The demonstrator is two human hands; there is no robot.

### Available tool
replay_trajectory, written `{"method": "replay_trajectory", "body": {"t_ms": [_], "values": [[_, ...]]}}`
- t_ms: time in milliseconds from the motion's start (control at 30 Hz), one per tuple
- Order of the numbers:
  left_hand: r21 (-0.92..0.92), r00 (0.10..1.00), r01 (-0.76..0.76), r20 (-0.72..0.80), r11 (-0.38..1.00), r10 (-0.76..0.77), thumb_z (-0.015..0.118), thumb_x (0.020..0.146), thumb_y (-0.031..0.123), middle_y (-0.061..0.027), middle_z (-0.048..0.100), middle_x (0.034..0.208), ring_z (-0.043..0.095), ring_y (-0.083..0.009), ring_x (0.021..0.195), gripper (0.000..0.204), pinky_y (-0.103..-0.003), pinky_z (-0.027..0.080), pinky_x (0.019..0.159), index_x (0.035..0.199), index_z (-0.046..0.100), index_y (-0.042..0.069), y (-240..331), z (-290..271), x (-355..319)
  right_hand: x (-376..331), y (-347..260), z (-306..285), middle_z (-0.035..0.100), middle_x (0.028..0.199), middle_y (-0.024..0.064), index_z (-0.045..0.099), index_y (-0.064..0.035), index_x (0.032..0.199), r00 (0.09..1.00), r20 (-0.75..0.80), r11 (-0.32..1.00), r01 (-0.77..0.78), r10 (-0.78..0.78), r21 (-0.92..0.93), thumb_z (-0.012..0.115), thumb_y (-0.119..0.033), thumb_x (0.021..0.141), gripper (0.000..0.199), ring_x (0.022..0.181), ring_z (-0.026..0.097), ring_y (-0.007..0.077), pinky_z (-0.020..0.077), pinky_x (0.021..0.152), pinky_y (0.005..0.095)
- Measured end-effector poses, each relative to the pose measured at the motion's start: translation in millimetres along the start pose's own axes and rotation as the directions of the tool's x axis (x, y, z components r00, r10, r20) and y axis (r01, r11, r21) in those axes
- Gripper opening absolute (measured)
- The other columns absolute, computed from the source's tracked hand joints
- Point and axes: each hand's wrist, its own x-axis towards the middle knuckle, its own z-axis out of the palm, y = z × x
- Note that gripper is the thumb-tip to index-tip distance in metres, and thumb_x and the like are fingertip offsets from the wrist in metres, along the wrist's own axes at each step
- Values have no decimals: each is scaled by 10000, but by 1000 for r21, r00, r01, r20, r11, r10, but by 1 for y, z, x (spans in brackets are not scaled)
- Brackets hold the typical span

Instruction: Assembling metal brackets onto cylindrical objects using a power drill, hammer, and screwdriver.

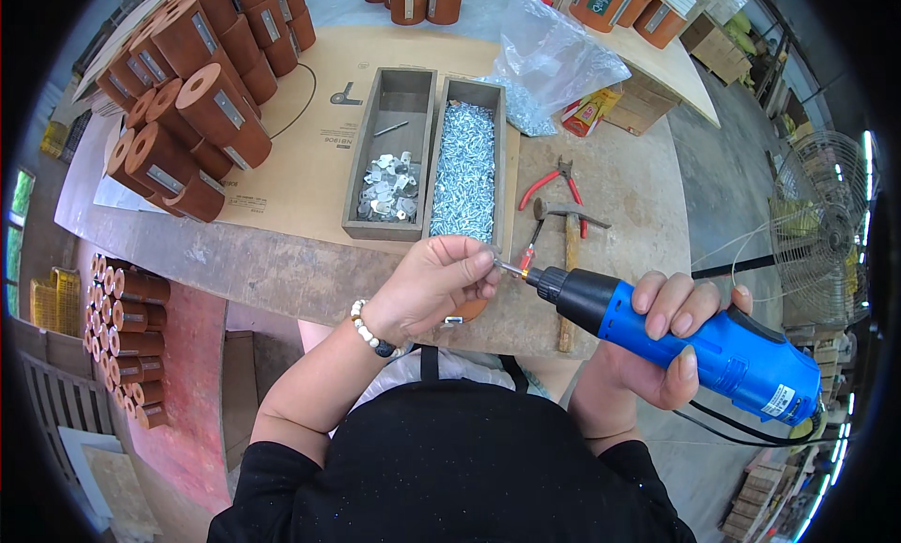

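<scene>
My right hand (pixel 671 332) is wrapped round a blue electric screwdriver (pixel 699 341) with a black nose, its bit pointing left. At the bit's tip, my left hand (pixel 450 271) is closed in a pinch; whatever small piece sits between thumb and fingers is hidden. Below that hand shows part of a brown-orange cylinder (pixel 466 310) with a small metal piece on it. Just beyond stands a narrow wooden box (pixel 501 158) full of silvery screws (pixel 463 172). Beside it, another wooden box (pixel 392 231) holds small metal plates (pixel 389 188) and a thin metal rod (pixel 391 128).
Red-handled pliers (pixel 554 179), a hammer (pixel 571 261) and a red-handled screwdriver (pixel 531 247) lie right of the boxes. Brown cylinders (pixel 225 111) are stacked at the left. A plastic bag (pixel 558 55) lies behind the boxes. A fan (pixel 821 229) stands at the right.
</scene>
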Motion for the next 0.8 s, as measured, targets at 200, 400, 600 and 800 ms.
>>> {"method": "replay_trajectory", "body": {"t_ms": [200,400,600,800], "values": [[228,999,23,-42,973,-14,554,905,139,-50,604,782,558,-101,710,126,-248,471,664,885,570,15,3,8,-6,3,0,-5,494,789,39,323,3,1274,988,139,996,65,-73,60,597,-93,721,625,643,509,137,418,601,294],[308,1000,-22,23,951,16,554,907,147,-34,614,866,573,-83,762,128,-238,473,708,944,576,27,3,18,-12,3,-5,-9,491,787,36,319,10,1273,981,185,996,48,-62,81,610,-95,715,638,633,499,127,410,598,276],[955,822,-280,187,97,538,563,873,142,-88,573,993,545,-195,946,239,-332,436,835,1073,576,11,46,-27,17,-1,-10,-14,494,766,32,313,-1,1275,998,-6,998,69,-69,12,622,-102,710,652,584,518,125,458,550,281],[745,974,155,-6,-649,225,672,698,136,-39,607,864,545,-218,921,133,-364,408,777,830,675,140,88,-94,29,0,-15,-23,495,776,36,296,1,1285,993,11,993,117,-116,-36,612,-108,719,657,592,519,124,456,557,290]]}}
